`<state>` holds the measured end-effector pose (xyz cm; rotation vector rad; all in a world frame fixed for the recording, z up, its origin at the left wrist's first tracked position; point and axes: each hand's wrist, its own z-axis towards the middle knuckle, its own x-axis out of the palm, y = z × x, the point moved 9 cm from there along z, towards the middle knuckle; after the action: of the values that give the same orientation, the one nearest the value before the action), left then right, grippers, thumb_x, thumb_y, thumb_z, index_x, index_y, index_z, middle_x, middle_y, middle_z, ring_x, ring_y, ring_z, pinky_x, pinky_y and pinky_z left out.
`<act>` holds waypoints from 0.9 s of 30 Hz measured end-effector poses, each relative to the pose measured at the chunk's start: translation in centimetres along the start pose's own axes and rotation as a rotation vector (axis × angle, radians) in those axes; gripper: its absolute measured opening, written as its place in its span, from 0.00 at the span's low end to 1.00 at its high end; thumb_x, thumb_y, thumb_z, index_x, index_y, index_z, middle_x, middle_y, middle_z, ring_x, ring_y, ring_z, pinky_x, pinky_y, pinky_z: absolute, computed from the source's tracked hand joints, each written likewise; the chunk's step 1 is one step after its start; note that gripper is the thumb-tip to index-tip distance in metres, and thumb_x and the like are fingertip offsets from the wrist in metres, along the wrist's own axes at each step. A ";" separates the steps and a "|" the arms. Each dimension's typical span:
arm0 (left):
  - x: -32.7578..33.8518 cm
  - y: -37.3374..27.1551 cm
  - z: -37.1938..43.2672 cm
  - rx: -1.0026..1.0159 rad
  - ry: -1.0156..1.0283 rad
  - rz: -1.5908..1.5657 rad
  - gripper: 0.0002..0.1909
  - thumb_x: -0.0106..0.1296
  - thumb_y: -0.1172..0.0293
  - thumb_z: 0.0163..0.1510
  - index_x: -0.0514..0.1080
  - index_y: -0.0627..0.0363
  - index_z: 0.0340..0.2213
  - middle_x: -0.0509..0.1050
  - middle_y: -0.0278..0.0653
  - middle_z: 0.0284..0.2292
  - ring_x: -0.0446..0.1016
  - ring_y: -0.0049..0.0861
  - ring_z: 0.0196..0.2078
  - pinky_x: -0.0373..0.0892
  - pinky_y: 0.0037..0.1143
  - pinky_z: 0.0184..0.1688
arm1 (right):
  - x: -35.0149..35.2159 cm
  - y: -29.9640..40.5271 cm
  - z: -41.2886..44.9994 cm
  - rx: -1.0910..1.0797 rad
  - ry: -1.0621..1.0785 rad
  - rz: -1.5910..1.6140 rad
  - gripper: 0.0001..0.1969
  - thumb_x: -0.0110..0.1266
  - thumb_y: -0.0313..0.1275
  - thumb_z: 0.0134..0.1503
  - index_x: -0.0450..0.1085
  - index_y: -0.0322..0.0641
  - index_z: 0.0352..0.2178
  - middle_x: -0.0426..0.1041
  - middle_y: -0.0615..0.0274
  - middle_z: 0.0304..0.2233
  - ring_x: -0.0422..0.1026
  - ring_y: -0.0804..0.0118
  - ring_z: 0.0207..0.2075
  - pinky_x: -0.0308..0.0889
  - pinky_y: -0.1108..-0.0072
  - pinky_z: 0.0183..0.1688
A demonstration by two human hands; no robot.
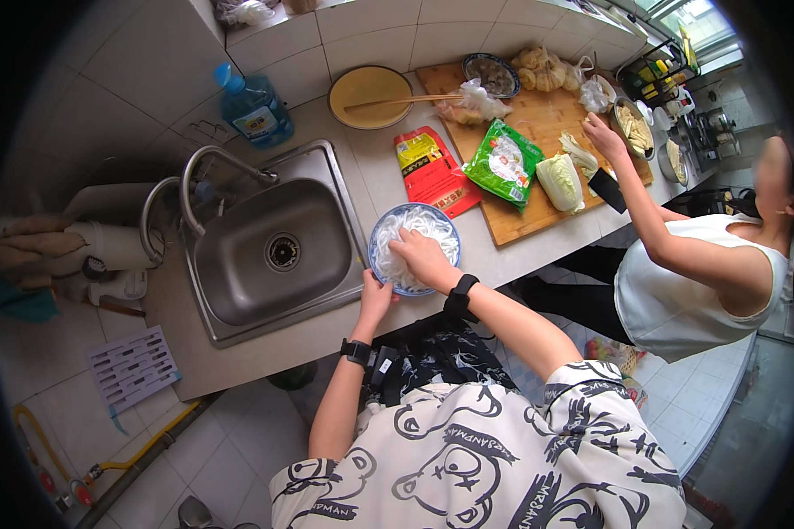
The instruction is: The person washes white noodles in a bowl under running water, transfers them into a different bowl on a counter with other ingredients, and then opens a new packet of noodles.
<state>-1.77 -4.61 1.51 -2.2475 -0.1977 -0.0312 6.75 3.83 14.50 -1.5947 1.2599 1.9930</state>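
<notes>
A bowl point(458, 258) with a blue rim stands near the counter's front edge, right of the sink, full of white noodles point(397, 258). My left hand point(374, 295) holds the bowl's lower left side, fingers partly hidden beneath it. My right hand point(423, 259) reaches over the bowl, its fingertips down among the noodles; whether they pinch any is hidden. Just behind the bowl lies a red food packet point(433, 173). A green plastic packet point(505, 164) rests beside it on the wooden cutting board point(513, 228).
At left is a steel sink point(231, 291) with a curved tap point(195, 165); a blue detergent bottle point(257, 112) stands behind. Chopsticks point(397, 100) cross a yellow-inside dish point(364, 82). A co-worker point(695, 284) on the right holds a cleaver point(607, 190) near cabbage point(560, 184).
</notes>
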 end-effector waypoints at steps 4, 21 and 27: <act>0.1 0.4 0.2 -0.017 0.016 0.016 0.21 0.40 0.79 0.52 0.48 0.60 0.46 0.69 0.47 0.35 0.74 0.27 0.26 0.74 0.23 0.26 | -1.7 1.0 -0.3 -0.011 -0.024 0.050 0.15 0.49 0.21 0.42 0.67 0.41 0.36 0.65 0.54 0.33 0.67 0.53 0.35 0.66 0.67 0.33; 0.6 -0.5 1.8 0.291 -0.262 0.248 0.27 0.52 0.73 0.44 0.54 0.63 0.44 0.68 0.55 0.41 0.67 0.46 0.46 0.62 0.33 0.47 | -2.2 -10.7 -4.3 0.307 -0.426 0.381 0.20 0.46 0.20 0.49 0.61 0.30 0.46 0.63 0.46 0.49 0.61 0.48 0.51 0.55 0.69 0.55; 0.4 2.0 4.9 0.246 -0.129 -0.165 0.30 0.49 0.82 0.41 0.54 0.62 0.48 0.63 0.47 0.47 0.64 0.34 0.51 0.60 0.28 0.52 | 0.5 -10.1 -0.5 0.180 -0.305 0.309 0.22 0.46 0.26 0.52 0.58 0.32 0.50 0.59 0.46 0.53 0.57 0.48 0.55 0.51 0.67 0.57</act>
<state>-1.30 -1.99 -3.07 -1.9852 -0.4327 0.0482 13.88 9.09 9.55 -1.0160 1.5779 2.1255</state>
